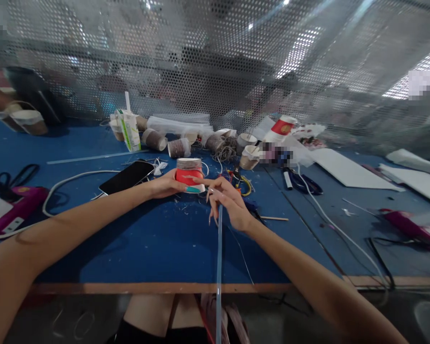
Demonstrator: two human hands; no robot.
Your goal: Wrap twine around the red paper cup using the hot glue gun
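My left hand (168, 185) is wrapped round a red paper cup (188, 177) above the table. A grey-brown band, which looks like wound cord, circles the cup's upper end, and a white edge shows low on its right side. My right hand (226, 198) is beside the cup, its forefinger stretched to the red wall. From between its other fingers a long translucent stick (219, 267), like a glue stick, hangs down past the table's front edge. A thin thread (243, 255) trails below this hand.
Behind my hands lie several cord-wrapped cups (155, 139), a tangle of cord (226, 149) and a drink carton (129, 130). A phone (127, 177) and a magenta glue gun (16, 210) are left; another glue gun (412, 227), white boards (354, 169) and cables are right. Perforated metal stands behind.
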